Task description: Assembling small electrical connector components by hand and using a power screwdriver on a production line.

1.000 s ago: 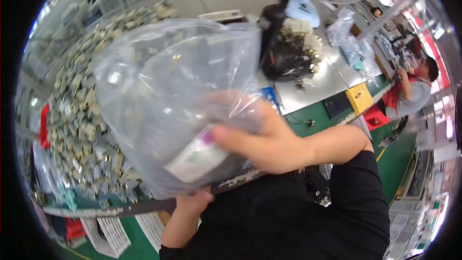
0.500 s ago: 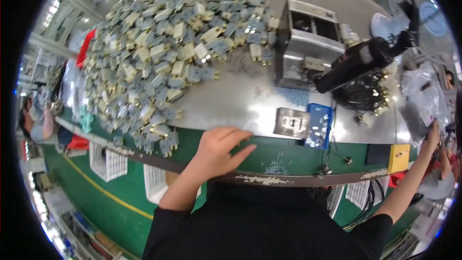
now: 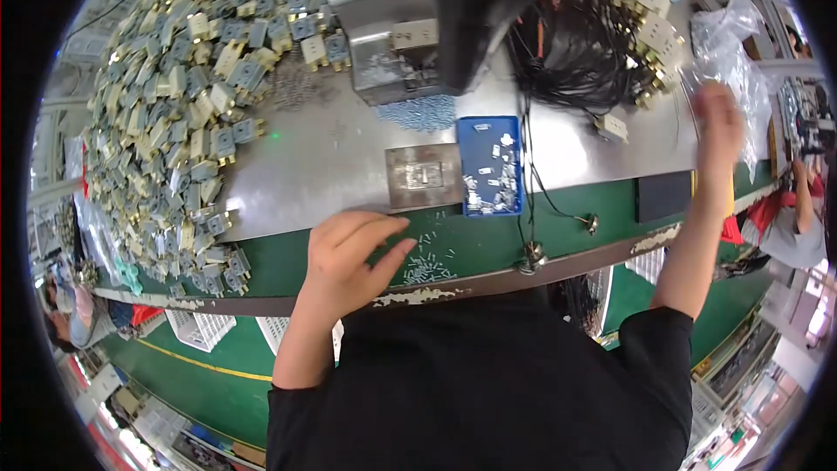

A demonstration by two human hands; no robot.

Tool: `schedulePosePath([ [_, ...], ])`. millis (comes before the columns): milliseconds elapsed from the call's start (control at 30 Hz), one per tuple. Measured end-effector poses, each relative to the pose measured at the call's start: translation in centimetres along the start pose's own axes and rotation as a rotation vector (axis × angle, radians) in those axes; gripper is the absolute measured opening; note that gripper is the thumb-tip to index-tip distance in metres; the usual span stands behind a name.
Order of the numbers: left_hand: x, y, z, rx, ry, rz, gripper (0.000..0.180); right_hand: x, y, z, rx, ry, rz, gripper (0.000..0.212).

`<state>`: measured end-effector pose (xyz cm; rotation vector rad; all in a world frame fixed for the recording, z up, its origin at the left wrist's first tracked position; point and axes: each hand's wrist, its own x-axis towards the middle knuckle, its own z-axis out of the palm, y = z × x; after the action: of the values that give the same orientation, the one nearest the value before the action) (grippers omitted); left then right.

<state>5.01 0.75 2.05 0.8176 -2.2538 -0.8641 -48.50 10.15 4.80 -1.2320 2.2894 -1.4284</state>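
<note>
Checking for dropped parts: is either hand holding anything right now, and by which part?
Left hand rests open on the green bench edge, holding nothing. Right hand reaches the clear plastic bag; blurred, grip cannot be told.

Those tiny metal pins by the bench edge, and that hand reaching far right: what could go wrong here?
The loose small pins lie right by the left hand near the bench's front edge; a sweep could knock them to the floor. The right hand reaches over toward the clear plastic bag, close to the tangle of black wires, which might snag.
</note>
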Motion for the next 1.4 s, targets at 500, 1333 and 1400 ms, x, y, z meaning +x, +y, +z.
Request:
schedulePosePath([
  [500, 0.5, 3.8, 3.7, -0.165, -0.213, 0.244, 0.028, -15.3, -9.9, 11.0, -0.427, -0.476, -0.343, 0.015],
  [1333, 0.6, 3.7, 2.4, -0.557, -0.246, 0.094, 0.017, -13.7, -7.6, 8.5, 0.774, -0.731, 0.544, 0.05],
  [1400, 0.8, 3.6, 2.3, -0.576, -0.261, 0.074, 0.017, -13.2, -7.3, 8.7, 0.965, -0.697, 0.566, 0.047],
])
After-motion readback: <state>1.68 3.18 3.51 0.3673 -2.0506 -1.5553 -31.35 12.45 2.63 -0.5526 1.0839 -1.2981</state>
